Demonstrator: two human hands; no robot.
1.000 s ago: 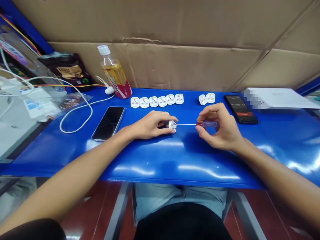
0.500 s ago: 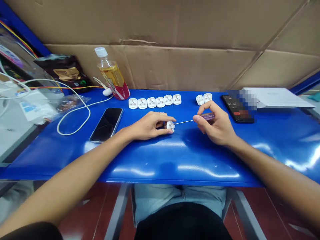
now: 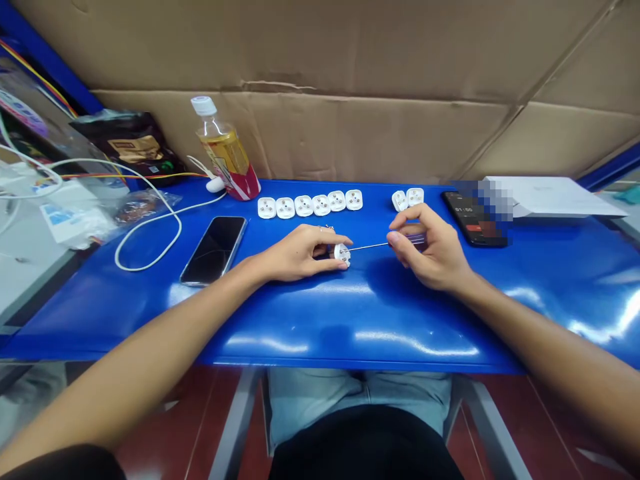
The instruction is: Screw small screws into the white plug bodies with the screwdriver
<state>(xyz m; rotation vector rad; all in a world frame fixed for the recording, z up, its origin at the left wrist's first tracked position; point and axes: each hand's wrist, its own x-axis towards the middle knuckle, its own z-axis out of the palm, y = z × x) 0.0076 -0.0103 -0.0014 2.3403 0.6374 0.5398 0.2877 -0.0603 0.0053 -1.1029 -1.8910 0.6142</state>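
Between the thumb and fingers of my left hand (image 3: 307, 252) is a small white plug adapter (image 3: 343, 254), held on edge with its face turned right. My right hand (image 3: 430, 247) grips the purple handle of a screwdriver (image 3: 369, 247), whose thin shaft points left and whose tip meets the adapter's face. Behind my hands, several similar white adapters (image 3: 303, 205) lie in a row on the blue table (image 3: 320, 313). Two more white adapters (image 3: 415, 197) lie together beyond my right hand.
A black phone (image 3: 214, 250) lies left, near a white cable (image 3: 147, 265). A drink bottle (image 3: 227, 153) stands behind it, beside a dark pouch (image 3: 133, 143). To the right are another phone (image 3: 470, 217) with a lit screen and a white box (image 3: 555, 195). Cardboard (image 3: 360, 140) walls the back.
The screwdriver's handle has turned slightly in my right hand, and its fingers have shifted a little. My left hand keeps the adapter in nearly the same place.
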